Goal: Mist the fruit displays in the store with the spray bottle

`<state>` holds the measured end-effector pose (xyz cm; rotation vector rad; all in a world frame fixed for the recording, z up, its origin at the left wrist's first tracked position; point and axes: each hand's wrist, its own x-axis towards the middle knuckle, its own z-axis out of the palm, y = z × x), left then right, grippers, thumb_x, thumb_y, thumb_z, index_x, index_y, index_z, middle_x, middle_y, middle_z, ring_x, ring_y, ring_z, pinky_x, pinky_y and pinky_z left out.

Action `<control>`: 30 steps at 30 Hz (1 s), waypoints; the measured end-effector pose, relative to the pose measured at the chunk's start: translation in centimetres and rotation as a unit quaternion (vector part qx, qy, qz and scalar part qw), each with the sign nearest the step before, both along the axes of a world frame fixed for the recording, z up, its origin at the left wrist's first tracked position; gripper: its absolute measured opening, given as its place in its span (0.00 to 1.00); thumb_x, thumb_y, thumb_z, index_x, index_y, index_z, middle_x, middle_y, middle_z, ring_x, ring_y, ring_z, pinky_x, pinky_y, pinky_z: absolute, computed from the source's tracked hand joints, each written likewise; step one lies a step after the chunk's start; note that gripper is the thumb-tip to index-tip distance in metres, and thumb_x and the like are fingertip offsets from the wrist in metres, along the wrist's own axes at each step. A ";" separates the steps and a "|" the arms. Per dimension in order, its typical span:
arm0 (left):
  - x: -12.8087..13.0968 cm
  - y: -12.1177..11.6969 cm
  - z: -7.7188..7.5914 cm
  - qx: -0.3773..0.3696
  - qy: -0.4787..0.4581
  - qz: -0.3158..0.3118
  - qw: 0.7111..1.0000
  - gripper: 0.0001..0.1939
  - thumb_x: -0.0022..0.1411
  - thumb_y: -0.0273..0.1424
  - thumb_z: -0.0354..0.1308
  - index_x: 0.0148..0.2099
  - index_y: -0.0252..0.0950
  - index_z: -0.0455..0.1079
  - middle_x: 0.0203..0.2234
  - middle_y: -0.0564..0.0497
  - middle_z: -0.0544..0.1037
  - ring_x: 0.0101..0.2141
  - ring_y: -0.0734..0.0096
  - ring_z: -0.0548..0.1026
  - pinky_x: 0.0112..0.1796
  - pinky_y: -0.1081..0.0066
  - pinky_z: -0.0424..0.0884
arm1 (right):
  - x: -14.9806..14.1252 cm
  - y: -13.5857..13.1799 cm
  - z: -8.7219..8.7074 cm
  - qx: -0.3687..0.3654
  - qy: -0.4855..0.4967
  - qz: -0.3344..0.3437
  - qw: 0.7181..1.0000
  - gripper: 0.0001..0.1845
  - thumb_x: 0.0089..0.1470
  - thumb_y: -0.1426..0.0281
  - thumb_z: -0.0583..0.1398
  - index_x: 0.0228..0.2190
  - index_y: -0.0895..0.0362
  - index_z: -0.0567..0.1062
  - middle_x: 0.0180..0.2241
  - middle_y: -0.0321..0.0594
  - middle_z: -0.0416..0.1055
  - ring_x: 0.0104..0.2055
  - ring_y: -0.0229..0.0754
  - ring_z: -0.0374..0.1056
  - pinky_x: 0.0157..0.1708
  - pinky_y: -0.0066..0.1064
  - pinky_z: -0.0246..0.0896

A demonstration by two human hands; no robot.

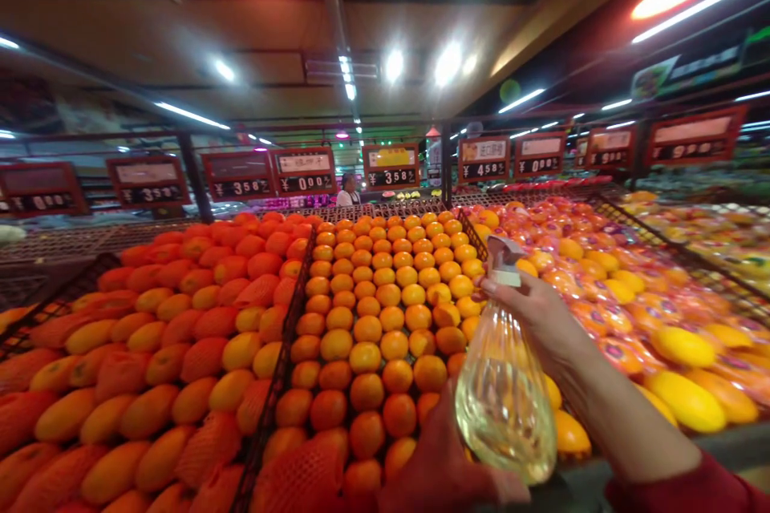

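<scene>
A clear spray bottle (505, 393) with ribbed sides, part filled with pale yellowish liquid, is tilted slightly in front of me. Its spray head (504, 252) points up toward the display. My right hand (535, 309) grips the bottle around the neck, just under the head. Low in the view, my left hand (442, 461) cups the bottle's base from the left, partly hidden by the bottle and smeared by motion. Behind the bottle lie rows of round orange fruit (366, 329).
Mangoes (150, 409), some in foam nets, fill the left section. Black dividers (289, 321) part the sections. Film-wrapped fruit (607, 313) and yellow oval fruit (686, 401) lie right. Price signs (391, 168) stand along the back; a person (347, 191) is beyond.
</scene>
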<state>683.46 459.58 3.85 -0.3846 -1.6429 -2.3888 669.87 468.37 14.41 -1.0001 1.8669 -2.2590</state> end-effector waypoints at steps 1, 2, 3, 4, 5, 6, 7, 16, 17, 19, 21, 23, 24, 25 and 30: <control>0.2 -0.1 0.2 0.002 0.002 0.000 1.000 0.44 0.39 0.21 0.72 0.60 0.37 0.65 0.52 0.46 0.77 0.53 0.54 0.75 0.51 0.60 0.70 | 0.1 -0.2 0.2 -0.005 -0.002 0.003 1.000 0.20 0.37 0.55 0.73 0.27 0.55 0.77 0.27 0.38 0.76 0.34 0.48 0.72 0.37 0.37 0.64; 0.4 -0.3 0.4 0.004 0.005 -0.003 1.000 0.43 0.39 0.20 0.72 0.60 0.38 0.66 0.51 0.48 0.78 0.52 0.56 0.75 0.52 0.62 0.70 | 0.1 -0.3 0.3 -0.008 -0.005 0.005 1.000 0.21 0.36 0.55 0.74 0.27 0.55 0.77 0.27 0.37 0.75 0.33 0.48 0.71 0.37 0.37 0.65; 0.5 -0.4 0.7 0.007 0.012 -0.007 1.000 0.42 0.40 0.19 0.72 0.59 0.39 0.67 0.50 0.49 0.78 0.50 0.58 0.76 0.51 0.63 0.70 | 0.2 -0.5 0.5 -0.011 -0.007 0.005 1.000 0.21 0.36 0.55 0.74 0.27 0.56 0.77 0.27 0.37 0.75 0.33 0.48 0.71 0.37 0.37 0.65; 0.6 -0.5 1.0 0.010 0.020 -0.014 1.000 0.41 0.41 0.18 0.72 0.59 0.39 0.68 0.50 0.50 0.79 0.50 0.60 0.77 0.51 0.64 0.71 | 0.3 -0.7 0.6 -0.012 -0.010 0.004 1.000 0.21 0.36 0.55 0.74 0.27 0.56 0.77 0.26 0.37 0.75 0.32 0.47 0.71 0.36 0.37 0.65; 0.7 -0.7 1.3 0.013 0.029 -0.020 0.999 0.40 0.42 0.17 0.71 0.59 0.40 0.69 0.50 0.50 0.79 0.49 0.62 0.77 0.51 0.65 0.71 | 0.4 -0.8 0.8 -0.012 -0.012 0.002 1.000 0.21 0.36 0.56 0.74 0.27 0.56 0.77 0.26 0.37 0.75 0.31 0.46 0.71 0.35 0.36 0.65; 0.7 -0.8 1.5 0.015 0.038 -0.022 0.999 0.39 0.44 0.17 0.71 0.59 0.41 0.69 0.50 0.51 0.80 0.49 0.63 0.77 0.50 0.66 0.72 | 0.4 -1.0 0.9 -0.011 -0.014 0.001 1.000 0.21 0.36 0.56 0.74 0.27 0.57 0.77 0.26 0.37 0.75 0.30 0.46 0.71 0.35 0.36 0.64; 0.7 -0.9 1.7 0.014 0.047 -0.021 0.999 0.38 0.45 0.18 0.71 0.59 0.40 0.70 0.50 0.51 0.80 0.49 0.64 0.77 0.50 0.68 0.72 | 0.5 -1.1 1.0 -0.010 -0.014 -0.001 1.000 0.20 0.37 0.56 0.74 0.27 0.57 0.77 0.25 0.37 0.75 0.29 0.45 0.71 0.34 0.35 0.64; 1.2 -2.7 1.4 0.009 0.047 -0.017 0.999 0.42 0.46 0.23 0.73 0.64 0.41 0.66 0.56 0.46 0.77 0.56 0.56 0.74 0.56 0.61 0.70 | 0.9 -2.6 1.2 0.002 -0.009 -0.017 1.000 0.19 0.38 0.58 0.73 0.27 0.57 0.77 0.24 0.38 0.76 0.28 0.46 0.71 0.30 0.35 0.59; 1.3 -2.9 1.3 0.008 0.045 -0.011 0.999 0.42 0.46 0.24 0.74 0.63 0.41 0.67 0.56 0.46 0.77 0.56 0.55 0.74 0.56 0.61 0.70 | 1.0 -2.9 1.1 0.002 -0.008 -0.017 1.000 0.19 0.38 0.58 0.73 0.27 0.57 0.77 0.23 0.38 0.76 0.28 0.46 0.71 0.30 0.35 0.58; 1.5 -3.2 1.2 0.011 0.039 -0.002 0.999 0.41 0.44 0.25 0.75 0.62 0.39 0.68 0.53 0.45 0.79 0.53 0.56 0.76 0.55 0.59 0.71 | 1.0 -3.4 1.0 0.000 -0.007 -0.017 1.000 0.19 0.37 0.58 0.73 0.27 0.57 0.77 0.23 0.38 0.76 0.28 0.46 0.70 0.31 0.35 0.58; 1.7 -3.5 1.2 0.015 0.026 0.008 1.000 0.41 0.43 0.26 0.76 0.61 0.37 0.69 0.50 0.45 0.79 0.50 0.56 0.77 0.54 0.58 0.70 | 1.1 -3.9 0.9 -0.001 -0.007 -0.015 1.000 0.17 0.37 0.59 0.72 0.26 0.57 0.77 0.23 0.37 0.76 0.27 0.45 0.69 0.30 0.35 0.57; 2.0 -3.8 1.0 0.014 0.013 0.023 1.000 0.41 0.41 0.28 0.76 0.59 0.36 0.70 0.48 0.45 0.79 0.49 0.56 0.77 0.53 0.59 0.69 | 1.3 -4.3 0.8 0.001 -0.007 -0.013 1.000 0.15 0.38 0.60 0.71 0.24 0.57 0.76 0.21 0.36 0.75 0.24 0.43 0.66 0.28 0.34 0.55; 2.2 -3.9 0.9 0.014 0.011 0.028 0.999 0.41 0.40 0.28 0.76 0.59 0.36 0.71 0.48 0.45 0.79 0.50 0.56 0.76 0.52 0.60 0.70 | 1.5 -4.5 0.8 0.003 -0.007 -0.011 1.000 0.14 0.38 0.61 0.71 0.23 0.56 0.76 0.20 0.35 0.74 0.23 0.42 0.65 0.28 0.34 0.55; 2.4 -4.0 0.7 0.016 0.011 0.031 0.999 0.41 0.40 0.27 0.76 0.59 0.36 0.70 0.49 0.45 0.79 0.50 0.56 0.76 0.52 0.60 0.70 | 1.8 -4.7 0.8 0.004 -0.007 -0.007 1.000 0.14 0.38 0.61 0.71 0.22 0.56 0.75 0.19 0.34 0.73 0.23 0.41 0.64 0.27 0.34 0.54; 3.7 -4.4 0.3 0.038 0.021 0.050 0.998 0.44 0.40 0.24 0.75 0.61 0.37 0.66 0.53 0.45 0.78 0.53 0.52 0.75 0.53 0.60 0.71 | 2.9 -6.1 0.7 0.016 -0.008 0.031 0.999 0.14 0.38 0.61 0.71 0.24 0.56 0.76 0.20 0.36 0.75 0.24 0.44 0.68 0.29 0.35 0.57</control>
